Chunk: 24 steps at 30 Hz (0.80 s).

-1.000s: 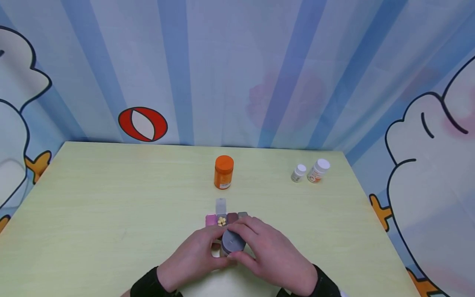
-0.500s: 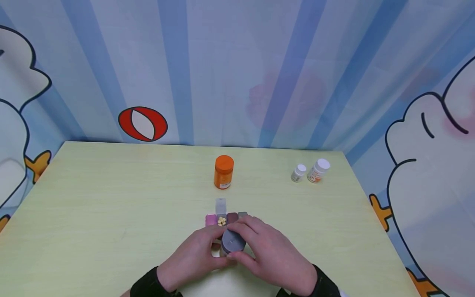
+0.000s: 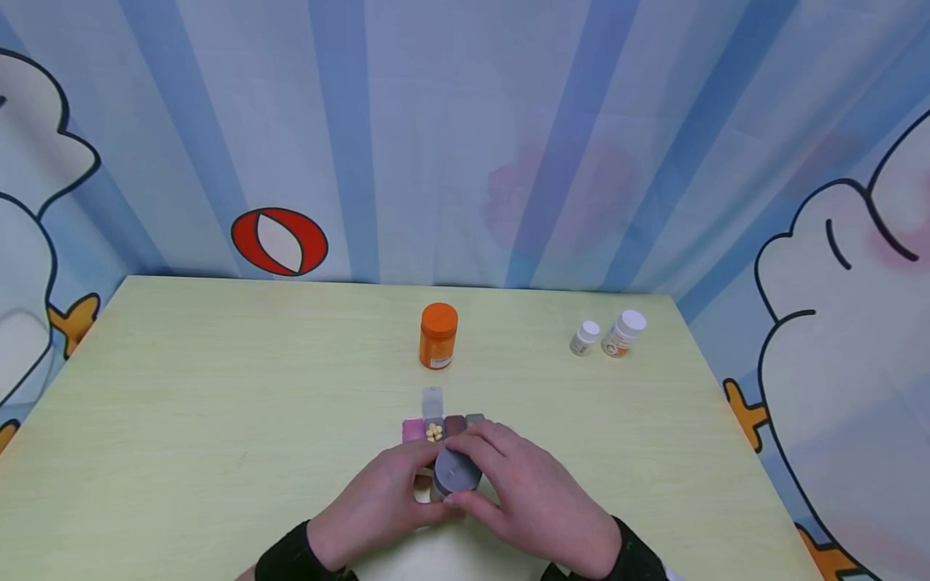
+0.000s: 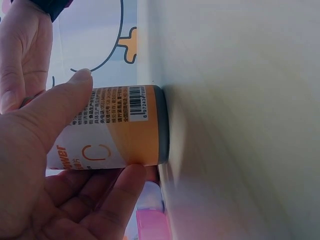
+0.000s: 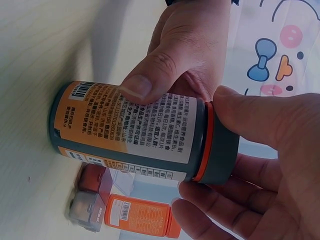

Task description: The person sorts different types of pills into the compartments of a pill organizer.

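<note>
A dark grey supplement bottle (image 5: 130, 130) with an orange and white label stands upright on the table. My left hand (image 3: 385, 492) grips its body, thumb on one side and fingers on the other, as the left wrist view shows. At the top, the grey lid (image 3: 458, 470) is between the thumb and fingers of my right hand (image 3: 534, 492). An orange ring shows under that lid in the right wrist view. Just beyond the hands lies a pill organizer (image 3: 454, 426) with coloured compartments, partly hidden. One compartment's clear lid (image 3: 432, 402) is raised, and pale tablets (image 3: 434, 433) lie inside.
Behind the organizer stands an orange bottle (image 3: 438, 339) with an orange cap. Toward the back right are a small white bottle (image 3: 584, 339) and a larger white bottle (image 3: 623, 334). A blue striped curtain (image 3: 450, 145) hangs along the far edge of the pale wooden table (image 3: 218, 403).
</note>
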{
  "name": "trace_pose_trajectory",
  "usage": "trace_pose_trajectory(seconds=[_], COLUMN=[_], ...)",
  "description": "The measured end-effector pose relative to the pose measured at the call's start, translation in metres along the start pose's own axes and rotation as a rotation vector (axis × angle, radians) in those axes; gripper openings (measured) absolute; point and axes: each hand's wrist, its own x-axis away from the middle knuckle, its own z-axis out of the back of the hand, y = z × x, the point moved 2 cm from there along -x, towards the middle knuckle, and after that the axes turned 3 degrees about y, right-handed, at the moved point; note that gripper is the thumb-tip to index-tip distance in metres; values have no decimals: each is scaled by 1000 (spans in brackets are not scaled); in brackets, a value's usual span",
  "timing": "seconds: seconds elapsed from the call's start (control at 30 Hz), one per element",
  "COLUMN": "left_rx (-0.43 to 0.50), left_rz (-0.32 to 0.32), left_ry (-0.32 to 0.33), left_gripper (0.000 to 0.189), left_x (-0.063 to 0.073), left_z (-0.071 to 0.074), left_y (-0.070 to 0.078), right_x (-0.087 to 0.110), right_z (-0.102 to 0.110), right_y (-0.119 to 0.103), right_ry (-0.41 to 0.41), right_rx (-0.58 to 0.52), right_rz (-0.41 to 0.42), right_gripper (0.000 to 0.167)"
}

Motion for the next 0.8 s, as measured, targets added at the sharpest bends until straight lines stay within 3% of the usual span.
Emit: trace_pose_trajectory(seconds=[0.8], left_rx=[-40], left_rz=[-5], left_ry=[19], left_gripper=[50], left_x=[0], left_z=[-1], left_y=[0], right_x=[-1], right_z=[0], right_y=[0], right_ry=[-5], right_rx=[-2], right_rz=[-3], right_gripper=[54])
